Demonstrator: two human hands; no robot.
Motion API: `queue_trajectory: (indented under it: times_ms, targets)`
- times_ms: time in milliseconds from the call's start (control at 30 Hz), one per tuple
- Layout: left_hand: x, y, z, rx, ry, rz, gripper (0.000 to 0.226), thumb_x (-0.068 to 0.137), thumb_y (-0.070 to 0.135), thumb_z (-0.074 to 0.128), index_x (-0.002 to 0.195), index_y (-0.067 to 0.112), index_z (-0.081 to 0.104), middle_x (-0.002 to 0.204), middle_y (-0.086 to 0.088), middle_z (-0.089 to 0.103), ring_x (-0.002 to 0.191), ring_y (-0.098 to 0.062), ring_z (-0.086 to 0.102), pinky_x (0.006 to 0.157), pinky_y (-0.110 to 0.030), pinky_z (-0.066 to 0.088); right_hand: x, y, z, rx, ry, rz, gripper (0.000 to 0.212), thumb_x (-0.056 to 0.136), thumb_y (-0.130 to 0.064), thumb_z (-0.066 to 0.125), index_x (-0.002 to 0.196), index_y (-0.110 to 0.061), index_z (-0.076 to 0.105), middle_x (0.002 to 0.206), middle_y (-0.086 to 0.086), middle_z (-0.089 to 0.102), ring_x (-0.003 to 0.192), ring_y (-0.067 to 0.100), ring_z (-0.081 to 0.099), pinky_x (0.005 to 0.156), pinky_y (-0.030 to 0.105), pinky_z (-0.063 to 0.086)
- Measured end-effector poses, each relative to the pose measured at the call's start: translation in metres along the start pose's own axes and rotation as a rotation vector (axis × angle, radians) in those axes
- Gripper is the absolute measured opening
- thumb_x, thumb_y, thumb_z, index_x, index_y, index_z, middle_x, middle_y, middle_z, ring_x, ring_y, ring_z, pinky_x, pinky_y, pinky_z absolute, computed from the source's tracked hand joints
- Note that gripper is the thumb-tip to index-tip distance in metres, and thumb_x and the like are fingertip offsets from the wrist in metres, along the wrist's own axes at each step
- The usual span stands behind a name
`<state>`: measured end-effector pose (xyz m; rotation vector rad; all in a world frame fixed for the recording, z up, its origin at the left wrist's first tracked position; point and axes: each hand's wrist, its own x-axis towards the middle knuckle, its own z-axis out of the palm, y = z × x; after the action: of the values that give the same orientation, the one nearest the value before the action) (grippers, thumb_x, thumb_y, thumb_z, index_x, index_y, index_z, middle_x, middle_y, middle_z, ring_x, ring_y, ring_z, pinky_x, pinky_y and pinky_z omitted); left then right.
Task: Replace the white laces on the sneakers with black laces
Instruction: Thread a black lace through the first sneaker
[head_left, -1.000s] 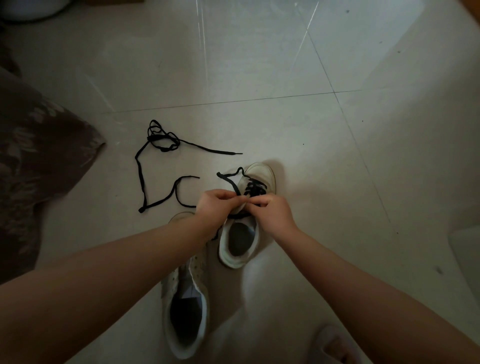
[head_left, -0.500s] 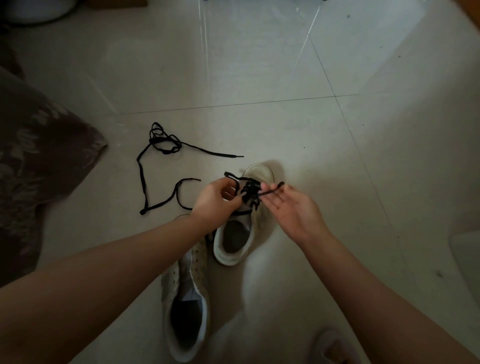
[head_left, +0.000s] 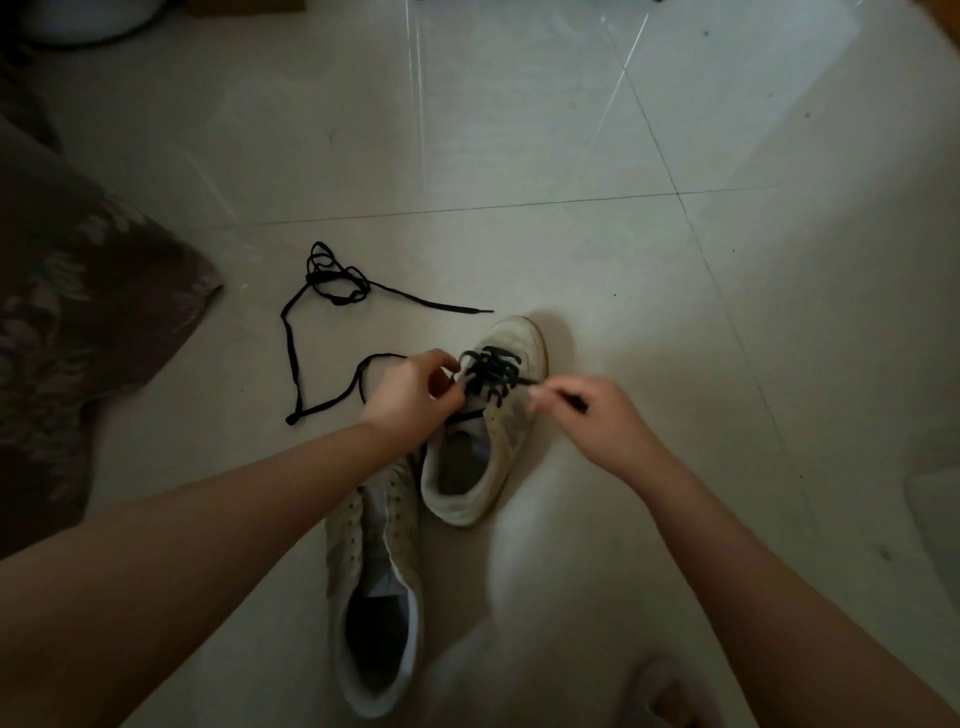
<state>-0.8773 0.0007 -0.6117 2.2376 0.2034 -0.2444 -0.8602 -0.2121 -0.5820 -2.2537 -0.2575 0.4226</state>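
A white sneaker stands on the tiled floor with a black lace crossed through its front eyelets. My left hand grips the left side of the sneaker's lacing area, fingers curled. My right hand pinches the right end of that lace and holds it out to the right of the sneaker. A second white sneaker without any lace lies nearer to me on the left. A loose black lace lies on the floor to the left.
A dark patterned cloth covers the floor at the left. A slippered foot shows at the bottom edge. A pale object sits at the right edge. The floor is light tile.
My right hand has moved to the right, away from the sneaker, drawing the lace end out with it. My left hand stays at the sneaker's lacing.
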Motion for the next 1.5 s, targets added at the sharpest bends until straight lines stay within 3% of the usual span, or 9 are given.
queue_trajectory:
  times_ms: [167,267,367,467,567,767,1200,1400,1500]
  targets:
    - [-0.001,0.013,0.009,0.075,-0.087,0.096,0.036,0.089,0.026,0.06,0.123,0.017,0.054,0.085,0.004,0.062,0.077,-0.01,0.059,0.068,-0.022,0.048,0.007,-0.02,-0.007,1.179,0.012,0.168,0.039,0.096,-0.025,0.044,0.058,-0.017,0.053,0.077,-0.001,0.067,0.079,0.01,0.064,0.084,0.03,0.046]
    - [-0.001,0.011,0.009,0.096,-0.095,0.158,0.039,0.091,0.025,0.057,0.129,0.019,0.049,0.09,0.001,0.062,0.079,-0.012,0.059,0.072,-0.027,0.05,0.009,-0.015,-0.016,1.743,0.087,0.377,0.047,0.098,-0.025,0.038,0.052,-0.016,0.045,0.051,-0.003,0.041,0.045,0.011,0.047,0.066,0.032,0.058]
    - [-0.004,0.003,0.009,0.175,-0.109,0.224,0.04,0.093,0.029,0.055,0.132,0.022,0.049,0.094,0.003,0.057,0.08,-0.012,0.056,0.075,-0.034,0.052,0.012,-0.002,-0.015,1.306,0.138,0.52,0.036,0.098,-0.024,0.039,0.064,-0.016,0.041,0.052,0.0,0.037,0.033,0.006,0.029,0.035,0.016,0.03]
    - [-0.006,-0.002,0.01,0.22,-0.103,0.233,0.037,0.094,0.034,0.052,0.13,0.023,0.05,0.093,0.005,0.056,0.076,-0.01,0.054,0.072,-0.035,0.053,0.005,0.008,0.0,0.149,0.009,0.29,0.019,0.094,-0.039,0.054,0.094,-0.021,0.057,0.072,0.002,0.058,0.051,0.008,0.048,0.051,0.022,0.039]
    - [-0.005,0.001,0.012,0.253,-0.092,0.217,0.037,0.095,0.032,0.05,0.13,0.02,0.05,0.1,-0.001,0.061,0.081,-0.016,0.058,0.073,-0.036,0.053,0.003,0.001,0.003,-0.362,-0.23,0.013,0.031,0.09,-0.046,0.056,0.079,-0.02,0.067,0.067,-0.007,0.062,0.062,0.01,0.054,0.059,0.028,0.041]
    - [-0.002,0.014,0.015,0.253,-0.031,0.245,0.031,0.096,0.027,0.048,0.124,0.015,0.055,0.101,-0.005,0.062,0.082,-0.02,0.059,0.068,-0.033,0.05,0.005,-0.001,-0.008,0.25,-0.018,0.13,0.032,0.092,-0.031,0.06,0.061,-0.022,0.063,0.042,-0.011,0.04,0.045,0.009,0.032,0.049,0.024,0.027]
    - [0.013,0.025,-0.017,0.402,0.036,0.442,0.038,0.089,0.048,0.056,0.06,0.024,0.051,0.053,0.012,0.04,0.056,-0.011,0.042,0.046,-0.02,0.027,0.005,0.024,-0.027,-0.161,-0.289,0.213,0.02,0.076,-0.037,0.077,0.079,-0.018,0.073,0.078,-0.007,0.067,0.062,-0.006,0.054,0.06,0.013,0.041]
    - [0.034,0.032,-0.019,0.361,0.055,0.186,0.032,0.09,0.045,0.055,0.065,0.026,0.051,0.07,0.009,0.051,0.086,-0.017,0.049,0.078,-0.031,0.033,0.008,0.025,0.003,-0.291,-0.344,0.22,0.042,0.074,-0.032,0.078,0.11,-0.018,0.063,0.108,-0.001,0.06,0.099,0.015,0.058,0.087,0.03,0.049]
    - [0.028,0.021,-0.016,0.54,0.166,0.082,0.022,0.091,0.037,0.056,0.096,0.017,0.063,0.105,-0.004,0.054,0.111,-0.027,0.044,0.093,-0.038,0.034,0.006,0.035,-0.002,-0.344,-0.337,0.256,0.033,0.079,-0.019,0.07,0.11,-0.017,0.06,0.1,0.003,0.058,0.092,0.019,0.057,0.072,0.023,0.044]
